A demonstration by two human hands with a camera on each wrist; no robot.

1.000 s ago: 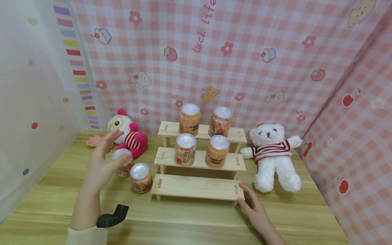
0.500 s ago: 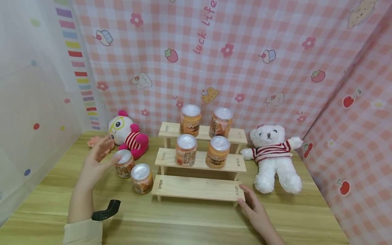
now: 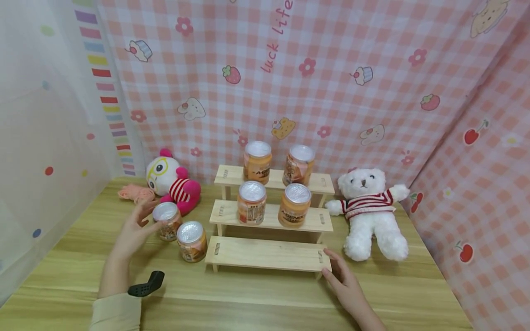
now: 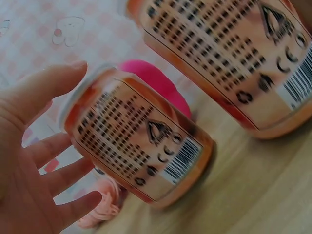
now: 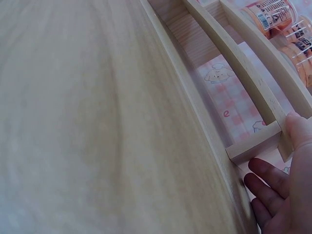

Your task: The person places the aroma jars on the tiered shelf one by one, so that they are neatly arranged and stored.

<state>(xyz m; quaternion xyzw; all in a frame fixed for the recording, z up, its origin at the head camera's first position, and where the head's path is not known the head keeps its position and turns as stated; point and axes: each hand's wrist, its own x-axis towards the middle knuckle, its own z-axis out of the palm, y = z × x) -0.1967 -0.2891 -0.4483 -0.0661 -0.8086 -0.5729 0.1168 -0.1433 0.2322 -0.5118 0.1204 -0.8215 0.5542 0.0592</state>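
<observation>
On the wood surface (image 3: pixel 256 294), the left hand (image 3: pixel 133 230) had dropped from mid-air to the rear jar (image 3: pixel 166 220), grip apart, fingers relaxed and closing around but not clamped; right hand (image 3: pixel 345 285), fingers flat, stayed against the rack (image 3: pixel 269 253) corner.

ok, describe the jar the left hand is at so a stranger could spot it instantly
Start at the three-tier wooden stand. Left of its bottom step two orange jars stand on the table. It is the rear jar, beside the pink plush, with the left hand against it; its neighbour stands untouched.
</observation>
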